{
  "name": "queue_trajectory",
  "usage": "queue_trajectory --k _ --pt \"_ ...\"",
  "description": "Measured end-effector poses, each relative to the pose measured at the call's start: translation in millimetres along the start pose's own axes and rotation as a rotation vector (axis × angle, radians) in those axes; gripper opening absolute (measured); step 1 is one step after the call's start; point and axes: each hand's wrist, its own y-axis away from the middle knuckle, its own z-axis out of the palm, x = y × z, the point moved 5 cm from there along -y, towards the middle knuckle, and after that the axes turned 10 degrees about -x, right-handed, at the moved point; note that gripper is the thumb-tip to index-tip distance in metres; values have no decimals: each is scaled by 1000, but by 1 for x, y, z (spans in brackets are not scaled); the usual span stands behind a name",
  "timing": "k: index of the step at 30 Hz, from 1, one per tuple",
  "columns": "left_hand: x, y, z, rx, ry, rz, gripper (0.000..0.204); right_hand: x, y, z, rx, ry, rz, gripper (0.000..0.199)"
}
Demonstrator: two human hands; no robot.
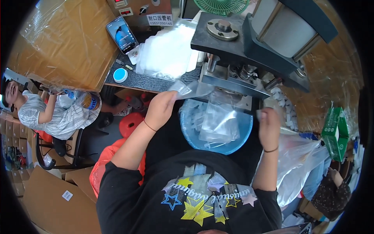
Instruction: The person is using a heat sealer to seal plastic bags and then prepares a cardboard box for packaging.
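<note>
My left hand pinches a clear plastic bag at the left front of a metal press machine. The bag's far end reaches toward the machine's lower jaw. On the other side, my right hand is closed beside the jaw's right end. Something small and pale shows at its fingertips, too small to name. Between my hands, a blue basin sits below the jaw. Loose clear plastic pieces lie heaped in it.
A stack of clear bags, a phone and a round blue-topped tin occupy the bench. A large taped carton stands left. At right are a clear plastic sack and a green box. A person sits at left.
</note>
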Motion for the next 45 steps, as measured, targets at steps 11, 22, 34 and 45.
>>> queue_trajectory --k 11,22,34,45 --pt "74 -1 76 -411 547 -137 19 -72 -36 0 -84 -681 -89 16" --pt "95 19 119 -757 1030 -270 23 -40 -30 -6 -205 -353 -177 16" --pt "80 9 132 -733 1388 -642 18 75 -39 -2 -83 492 -36 34" --pt "39 -21 101 -268 979 -414 31 109 -33 7 -23 288 311 27"
